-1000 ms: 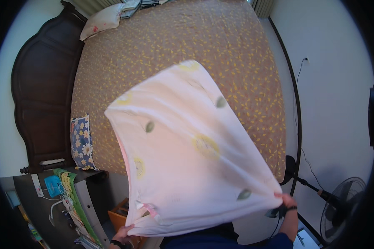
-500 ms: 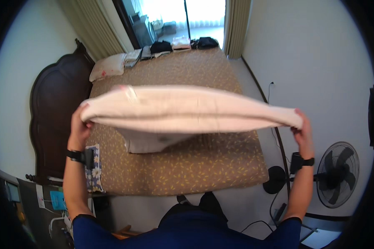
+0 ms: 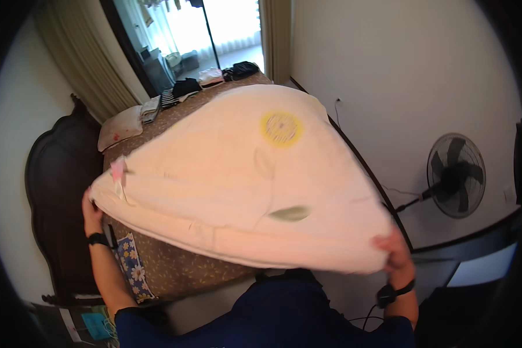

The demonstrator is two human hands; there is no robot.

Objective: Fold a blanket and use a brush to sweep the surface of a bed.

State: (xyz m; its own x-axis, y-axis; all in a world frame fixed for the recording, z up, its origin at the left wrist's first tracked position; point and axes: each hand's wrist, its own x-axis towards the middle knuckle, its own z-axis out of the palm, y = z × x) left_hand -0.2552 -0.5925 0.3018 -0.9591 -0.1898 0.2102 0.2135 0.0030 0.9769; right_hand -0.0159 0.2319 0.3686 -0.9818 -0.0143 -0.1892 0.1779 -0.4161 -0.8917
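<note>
Since half a second ago, when we held it stretched as a flat band, the pale pink cotton pillowcase with yellow flower and green leaf prints (image 3: 243, 185) has ballooned with air and billowed up over the brown patterned bed (image 3: 174, 269), which suggests we are mid-shake, opening it out. Our left hand (image 3: 91, 213) has its fingers clenched on the left corner near the small pink tag, and our right hand (image 3: 395, 250) grips the right corner. The cloth looks soft, thin and slightly creased, domed between the 2 hands; a black standing fan (image 3: 455, 175) stands by the white wall.
</note>
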